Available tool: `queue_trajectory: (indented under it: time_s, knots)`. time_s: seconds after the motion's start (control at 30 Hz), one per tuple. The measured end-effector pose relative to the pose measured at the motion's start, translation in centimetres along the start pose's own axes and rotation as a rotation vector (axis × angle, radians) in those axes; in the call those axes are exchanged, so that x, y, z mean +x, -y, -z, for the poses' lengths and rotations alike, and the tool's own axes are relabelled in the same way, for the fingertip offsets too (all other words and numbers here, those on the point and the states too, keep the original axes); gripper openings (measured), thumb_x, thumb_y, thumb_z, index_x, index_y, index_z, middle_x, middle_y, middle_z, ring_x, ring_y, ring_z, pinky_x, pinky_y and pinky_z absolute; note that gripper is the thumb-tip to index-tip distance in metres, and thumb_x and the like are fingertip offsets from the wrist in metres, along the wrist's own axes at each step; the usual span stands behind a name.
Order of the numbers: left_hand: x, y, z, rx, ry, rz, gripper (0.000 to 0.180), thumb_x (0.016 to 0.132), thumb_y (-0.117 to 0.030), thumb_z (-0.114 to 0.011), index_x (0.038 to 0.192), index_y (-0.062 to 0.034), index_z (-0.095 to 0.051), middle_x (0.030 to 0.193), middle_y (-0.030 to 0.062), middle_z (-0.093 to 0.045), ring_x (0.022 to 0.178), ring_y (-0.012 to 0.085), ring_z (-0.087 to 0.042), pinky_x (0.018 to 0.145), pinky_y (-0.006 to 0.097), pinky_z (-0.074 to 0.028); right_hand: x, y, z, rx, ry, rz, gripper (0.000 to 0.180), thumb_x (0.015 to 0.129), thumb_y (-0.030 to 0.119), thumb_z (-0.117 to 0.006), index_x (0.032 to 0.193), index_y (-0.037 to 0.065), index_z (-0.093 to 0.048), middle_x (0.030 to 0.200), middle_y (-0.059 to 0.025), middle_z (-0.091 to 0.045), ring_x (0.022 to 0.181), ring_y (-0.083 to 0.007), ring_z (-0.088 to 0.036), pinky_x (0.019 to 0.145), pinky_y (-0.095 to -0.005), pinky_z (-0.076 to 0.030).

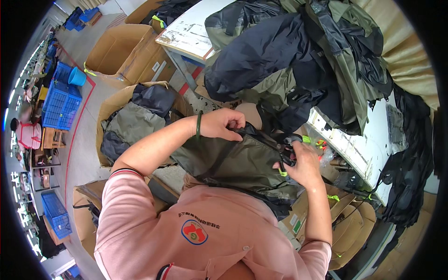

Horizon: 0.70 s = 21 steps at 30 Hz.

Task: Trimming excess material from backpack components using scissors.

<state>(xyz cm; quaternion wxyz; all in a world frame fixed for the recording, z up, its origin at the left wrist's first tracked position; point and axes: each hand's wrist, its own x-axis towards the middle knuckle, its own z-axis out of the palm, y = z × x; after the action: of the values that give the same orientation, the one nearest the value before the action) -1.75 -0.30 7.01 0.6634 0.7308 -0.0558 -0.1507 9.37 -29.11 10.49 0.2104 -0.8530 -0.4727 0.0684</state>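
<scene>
Across my lap lies a sewn piece of olive and black fabric point(224, 161), with a dark strip crossing it and a black edge along its top. My left hand point(220, 125), a green bangle on its wrist, is closed in a pinch on that black edge. In my right hand point(304, 164) are black-handled scissors point(285, 157), my fingers through the handles. The scissors lie against the fabric's edge; their blades are hard to make out against the dark cloth. A yellow-green bit shows beside my right thumb.
A heap of dark and olive fabric point(275, 51) covers much of the worn white table point(368, 156) ahead. Cardboard boxes point(123, 51) stand at the left, one filled with fabric pieces point(135, 114). More boxes point(354, 224) sit at lower right. Blue crates point(63, 100) line the far left.
</scene>
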Motion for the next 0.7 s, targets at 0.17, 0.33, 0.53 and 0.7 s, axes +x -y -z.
queue_trajectory:
  time_s: [0.17,0.33,0.53,0.7]
  knots:
    - [0.0,-0.5,-0.6,0.172,-0.038,-0.084,0.026,0.076,-0.011,-0.074,0.082,-0.0047,-0.049,0.07,-0.0021,-0.045,0.066,0.0079,-0.041,0.059,0.025,-0.038,1.7,1.5,0.5,-0.006,0.113,0.028,0.057,0.055,0.049,-0.082,0.079,0.004,-0.056,0.065,-0.0079,-0.056,0.067,-0.0308,-0.056,0.065,-0.0396,-0.042]
    - [0.0,-0.4,-0.4,0.241,-0.004,-0.028,0.028,0.075,-0.015,-0.075,0.083,-0.0054,-0.05,0.076,0.0004,-0.048,0.07,0.0111,-0.044,0.062,0.027,-0.039,1.6,1.7,0.6,-0.064,0.126,0.064,0.058,0.055,0.051,-0.081,0.079,0.004,-0.056,0.063,-0.0075,-0.055,0.067,-0.0297,-0.056,0.065,-0.038,-0.041]
    - [0.0,-0.4,-0.6,0.248,0.003,-0.015,0.029,0.074,-0.016,-0.076,0.084,-0.0049,-0.051,0.073,0.0001,-0.049,0.068,0.0108,-0.045,0.061,0.027,-0.039,1.4,2.2,0.3,-0.05,0.073,0.105,0.056,0.055,0.047,-0.083,0.079,0.004,-0.056,0.063,-0.0076,-0.056,0.065,-0.0293,-0.056,0.064,-0.0378,-0.041]
    - [-0.1,-1.2,-0.9,0.238,0.024,-0.005,0.029,0.074,-0.016,-0.076,0.084,-0.0047,-0.051,0.073,0.0,-0.05,0.068,0.0102,-0.046,0.06,0.027,-0.039,1.4,2.3,0.1,-0.057,0.057,0.123,0.054,0.055,0.045,-0.083,0.078,0.005,-0.055,0.063,-0.0078,-0.057,0.065,-0.029,-0.057,0.064,-0.0373,-0.041]
